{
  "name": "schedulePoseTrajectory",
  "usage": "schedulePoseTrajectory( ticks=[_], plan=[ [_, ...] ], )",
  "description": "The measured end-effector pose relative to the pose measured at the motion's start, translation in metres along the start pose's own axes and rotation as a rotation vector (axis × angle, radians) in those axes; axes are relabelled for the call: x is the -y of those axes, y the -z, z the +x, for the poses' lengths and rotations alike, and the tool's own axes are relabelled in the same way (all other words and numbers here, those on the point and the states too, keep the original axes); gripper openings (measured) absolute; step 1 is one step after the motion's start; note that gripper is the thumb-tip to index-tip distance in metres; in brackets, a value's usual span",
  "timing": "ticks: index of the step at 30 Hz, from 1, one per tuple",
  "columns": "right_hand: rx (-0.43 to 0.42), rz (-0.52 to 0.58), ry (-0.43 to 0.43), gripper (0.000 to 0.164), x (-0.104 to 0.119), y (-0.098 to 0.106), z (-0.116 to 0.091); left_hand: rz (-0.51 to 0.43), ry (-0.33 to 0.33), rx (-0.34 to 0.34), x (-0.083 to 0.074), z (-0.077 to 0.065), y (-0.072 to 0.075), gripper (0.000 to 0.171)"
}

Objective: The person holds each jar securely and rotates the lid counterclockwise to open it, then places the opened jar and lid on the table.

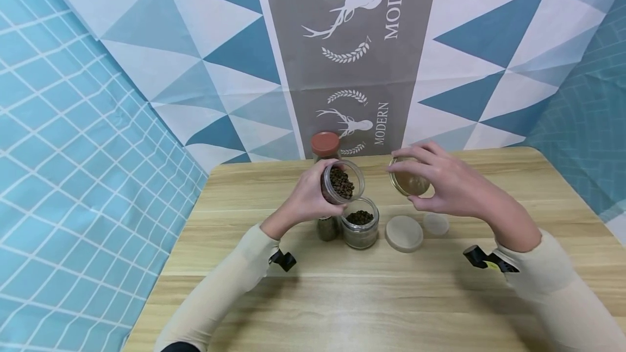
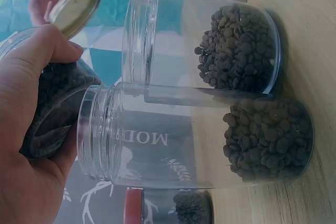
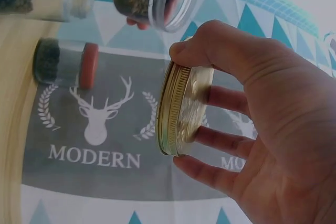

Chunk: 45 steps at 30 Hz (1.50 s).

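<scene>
My left hand grips a clear jar part full of dark brown pellets. The jar is tilted, its mouth uncovered and facing right. Below it an uncovered glass jar stands on the table with similar pellets inside. Beside that jar is another uncovered one, mostly hidden by my left hand in the head view. My right hand holds a gold metal lid by its rim, between thumb and fingers. The lid is in the air, apart from the held jar.
A red-capped jar stands at the back, partly behind my left hand. A round pale lid and a smaller translucent disc lie on the wooden table. Patterned cloth hangs behind the table.
</scene>
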State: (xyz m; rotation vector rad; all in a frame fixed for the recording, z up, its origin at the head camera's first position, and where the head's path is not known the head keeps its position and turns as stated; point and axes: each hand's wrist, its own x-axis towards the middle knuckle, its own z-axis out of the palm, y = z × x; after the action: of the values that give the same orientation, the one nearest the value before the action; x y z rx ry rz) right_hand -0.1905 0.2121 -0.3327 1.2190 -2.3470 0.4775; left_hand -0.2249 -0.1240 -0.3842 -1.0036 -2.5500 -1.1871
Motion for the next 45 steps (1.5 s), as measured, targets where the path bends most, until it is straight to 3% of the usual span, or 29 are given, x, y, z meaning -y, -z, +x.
schedulePoseTrajectory(
  ticks=[6, 17, 27, 34, 40, 45],
  plan=[
    [-0.008, -0.025, -0.029, 0.076, -0.01, 0.001, -0.011, 0.002, -0.004, -0.006, 0.0, 0.0, 0.0, 0.091],
    [-0.027, -0.034, -0.148, 0.075, -0.036, 0.022, -0.031, 0.008, 0.006, -0.003, -0.001, 0.003, -0.001, 0.093],
    [-0.01, -0.069, -0.207, 0.071, -0.042, 0.029, -0.038, 0.019, -0.002, -0.007, 0.0, 0.003, -0.001, 0.093],
    [0.111, -0.086, -0.309, 0.065, -0.043, 0.03, -0.045, -0.008, -0.024, 0.007, 0.001, 0.004, -0.003, 0.092],
    [0.249, -0.097, -0.349, 0.063, -0.051, 0.024, -0.05, -0.008, -0.021, 0.0, -0.001, 0.002, -0.001, 0.092],
    [0.297, -0.098, -0.372, 0.062, -0.054, 0.018, -0.055, -0.004, -0.029, 0.001, -0.001, 0.001, 0.0, 0.092]
  ],
)
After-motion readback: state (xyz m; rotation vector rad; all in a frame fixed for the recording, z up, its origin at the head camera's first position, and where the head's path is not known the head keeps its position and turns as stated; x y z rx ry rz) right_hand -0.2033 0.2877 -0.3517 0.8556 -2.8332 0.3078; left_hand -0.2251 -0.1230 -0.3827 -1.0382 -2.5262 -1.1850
